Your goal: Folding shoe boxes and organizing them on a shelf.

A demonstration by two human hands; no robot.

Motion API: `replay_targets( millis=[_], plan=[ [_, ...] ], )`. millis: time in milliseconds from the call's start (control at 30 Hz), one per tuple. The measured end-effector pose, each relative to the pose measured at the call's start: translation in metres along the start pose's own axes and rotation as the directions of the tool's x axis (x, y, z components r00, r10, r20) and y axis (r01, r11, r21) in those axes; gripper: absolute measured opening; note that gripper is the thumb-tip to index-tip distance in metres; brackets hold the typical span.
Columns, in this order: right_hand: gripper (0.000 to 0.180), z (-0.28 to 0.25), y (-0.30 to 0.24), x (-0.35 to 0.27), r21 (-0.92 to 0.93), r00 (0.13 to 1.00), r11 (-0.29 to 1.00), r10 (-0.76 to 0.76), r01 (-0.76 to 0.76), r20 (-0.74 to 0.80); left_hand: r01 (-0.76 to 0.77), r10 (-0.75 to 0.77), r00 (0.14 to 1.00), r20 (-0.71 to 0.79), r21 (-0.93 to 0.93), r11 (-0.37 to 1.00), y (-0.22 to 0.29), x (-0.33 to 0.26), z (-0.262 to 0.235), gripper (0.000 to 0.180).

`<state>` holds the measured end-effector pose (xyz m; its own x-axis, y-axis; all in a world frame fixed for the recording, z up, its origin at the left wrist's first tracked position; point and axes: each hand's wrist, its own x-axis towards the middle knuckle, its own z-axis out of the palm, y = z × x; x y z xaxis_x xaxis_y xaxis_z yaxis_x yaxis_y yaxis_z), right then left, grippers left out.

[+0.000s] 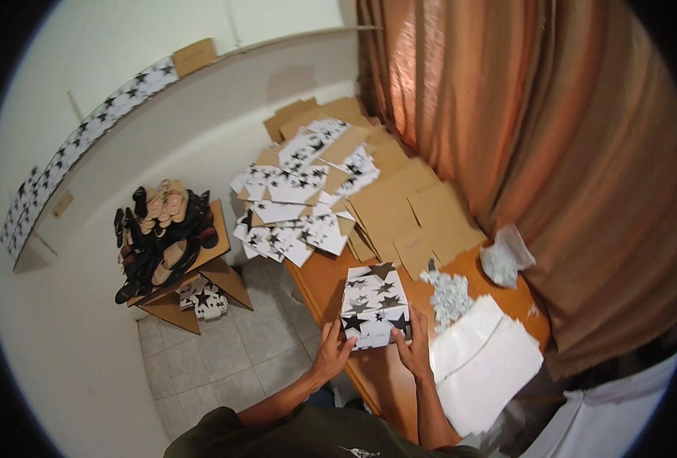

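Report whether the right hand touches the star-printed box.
Touching. In the head view, the right hand holds the star-printed box, thumb on its near face, fingers along its right side.

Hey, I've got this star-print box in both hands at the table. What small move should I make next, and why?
Perhaps ease the star-print box slightly right, using both hands. In this view its left side looks near the left edge of the wooden table, while your left hand and right hand grip both sides. I can't tell whether it's resting on the wood.
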<state>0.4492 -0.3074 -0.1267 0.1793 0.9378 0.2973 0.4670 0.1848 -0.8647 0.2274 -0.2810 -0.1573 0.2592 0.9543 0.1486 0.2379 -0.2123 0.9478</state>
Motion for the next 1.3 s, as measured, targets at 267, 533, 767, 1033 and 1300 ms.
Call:
replay_targets(
  millis=[267, 533, 767, 1033, 1300],
  plan=[
    [0.068, 0.103, -0.142, 0.011, 0.070, 0.979, 0.986, -0.161, 0.153, 0.127, -0.105, 0.136, 0.949, -0.284, 0.120, 0.987, 0.053, -0.047, -0.162, 0.068],
    [0.067, 0.300, -0.315, -0.025, 0.170, 0.855, 0.888, -0.459, 0.428, 0.244, -0.194, 0.275, 0.771, -0.575, 0.200, 0.960, 0.062, -0.166, -0.402, 0.062],
    [0.065, 0.488, -0.466, -0.085, 0.449, 0.705, 0.736, -0.654, 0.507, 0.275, -0.186, 0.301, 0.582, -0.756, 0.236, 0.954, 0.062, -0.292, -0.612, 0.060],
    [0.067, 0.692, -0.673, -0.123, 0.542, 0.464, 0.446, -0.879, 0.712, 0.113, -0.009, 0.429, 0.377, -0.821, 0.460, 0.888, 0.099, -0.394, -0.860, 0.060],
    [0.063, 0.825, -0.703, -0.088, 0.689, 0.438, 0.314, -0.899, 0.653, -0.005, -0.048, 0.547, 0.192, -0.815, 0.549, 0.835, 0.072, -0.368, -0.952, 0.059]
  ],
)
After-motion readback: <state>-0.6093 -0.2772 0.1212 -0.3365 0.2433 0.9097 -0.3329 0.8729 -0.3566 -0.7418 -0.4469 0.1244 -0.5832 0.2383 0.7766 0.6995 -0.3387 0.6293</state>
